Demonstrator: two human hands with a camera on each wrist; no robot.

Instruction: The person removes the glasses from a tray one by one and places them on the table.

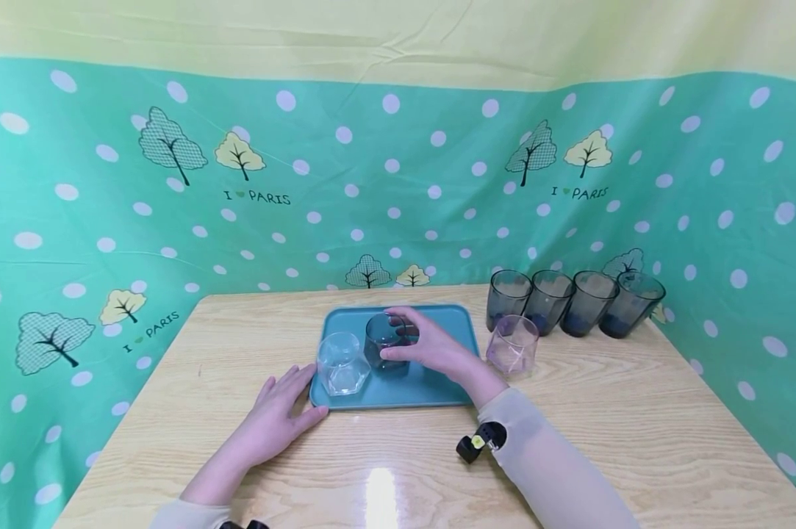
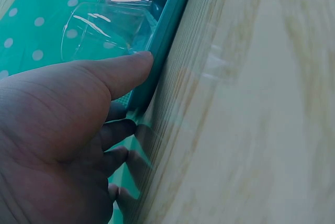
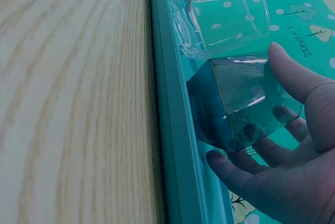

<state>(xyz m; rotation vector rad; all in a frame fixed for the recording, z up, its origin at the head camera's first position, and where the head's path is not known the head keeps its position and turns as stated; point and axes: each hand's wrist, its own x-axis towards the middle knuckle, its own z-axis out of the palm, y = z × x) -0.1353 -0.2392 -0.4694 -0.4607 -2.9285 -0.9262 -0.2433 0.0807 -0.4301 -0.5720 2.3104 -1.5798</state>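
Dotted backdrop (image 1: pixel 371 220), dark glass (image 1: pixel 379 343) partly hidden by right fingers (image 1: pixel 411 317), left sleeve (image 1: pixel 189 516) cropped

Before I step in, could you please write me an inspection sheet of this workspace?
Surface: pale wood-grain table, with bright glare in front of the tray.
Job's things: rectangular blue tray with a clear faceted glass tumbler at its left; right of that, a dark-tinted faceted glass tumbler, base contact unclear.
Clutter: pale purple glass tumbler right of the tray; four dark grey glass tumblers in a row at the table's right rear.
Grippers: left hand touches the tray's left front corner; right hand holds the dark-tinted tumbler.
Cables: nothing seen.
Surroundings: green polka-dot cloth with tree prints behind the table.
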